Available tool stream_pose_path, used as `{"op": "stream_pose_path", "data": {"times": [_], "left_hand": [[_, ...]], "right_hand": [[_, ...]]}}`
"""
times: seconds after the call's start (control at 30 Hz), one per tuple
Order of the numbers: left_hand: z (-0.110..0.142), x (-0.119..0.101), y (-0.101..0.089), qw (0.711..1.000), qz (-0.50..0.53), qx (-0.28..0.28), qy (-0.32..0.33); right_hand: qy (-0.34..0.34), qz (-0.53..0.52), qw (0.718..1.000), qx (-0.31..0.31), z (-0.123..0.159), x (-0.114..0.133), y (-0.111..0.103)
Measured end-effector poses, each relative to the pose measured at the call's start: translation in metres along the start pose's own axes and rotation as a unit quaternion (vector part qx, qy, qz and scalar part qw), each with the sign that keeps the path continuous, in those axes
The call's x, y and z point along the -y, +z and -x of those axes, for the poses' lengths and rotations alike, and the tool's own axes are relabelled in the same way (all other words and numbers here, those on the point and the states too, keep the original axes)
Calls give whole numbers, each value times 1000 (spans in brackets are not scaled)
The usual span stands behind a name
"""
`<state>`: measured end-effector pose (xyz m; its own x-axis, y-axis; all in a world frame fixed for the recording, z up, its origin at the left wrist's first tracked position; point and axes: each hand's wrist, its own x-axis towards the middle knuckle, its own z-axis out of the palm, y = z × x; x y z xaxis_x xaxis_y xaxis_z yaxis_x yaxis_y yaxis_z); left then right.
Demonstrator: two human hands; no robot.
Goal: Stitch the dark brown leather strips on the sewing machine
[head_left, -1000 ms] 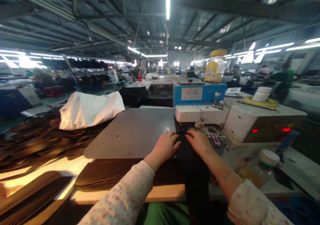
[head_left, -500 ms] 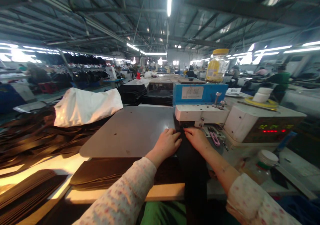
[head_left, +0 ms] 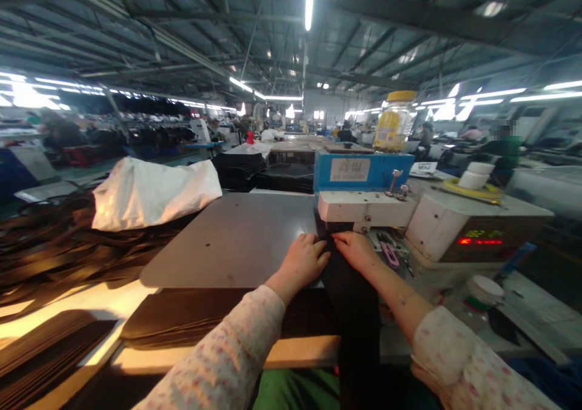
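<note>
A long black fabric strip point(head_left: 352, 301) runs from my lap up the grey table point(head_left: 236, 240) and under the white sewing head point(head_left: 366, 208). My left hand point(head_left: 301, 263) lies flat on the strip's left edge, fingers stretched toward the needle area. On the right edge rests my right hand point(head_left: 359, 251), fingers extended and pressing the cloth down just in front of the machine. Both hands are side by side and nearly touching. Neither grips anything; the needle itself is hidden.
A blue box point(head_left: 357, 170) with a yellow-lidded jar point(head_left: 393, 120) tops the machine. A control unit point(head_left: 477, 231) with red lights stands right, pink snips point(head_left: 388, 253) beside it. Dark cut pieces point(head_left: 191, 316) lie stacked at the front left, a white bag point(head_left: 154, 191) behind. People work in the background.
Both hands have slid a little forward along the black strip toward the sewing head. The red display on the control unit has changed.
</note>
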<state>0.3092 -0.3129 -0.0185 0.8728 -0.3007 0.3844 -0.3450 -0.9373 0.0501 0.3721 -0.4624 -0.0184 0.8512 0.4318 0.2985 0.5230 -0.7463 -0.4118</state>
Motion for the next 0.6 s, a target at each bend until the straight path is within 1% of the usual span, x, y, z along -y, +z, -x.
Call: {"op": "stream_pose_path", "data": {"times": [0.33,0.6], "left_hand": [[-2,1,2,1000,1,1,-9],[-3,3,3,1000,2,3,-14]], "right_hand": [[-5,-4,1000,11,-4,-3,1],[1,21,1000,9,-5,2,-2]]}}
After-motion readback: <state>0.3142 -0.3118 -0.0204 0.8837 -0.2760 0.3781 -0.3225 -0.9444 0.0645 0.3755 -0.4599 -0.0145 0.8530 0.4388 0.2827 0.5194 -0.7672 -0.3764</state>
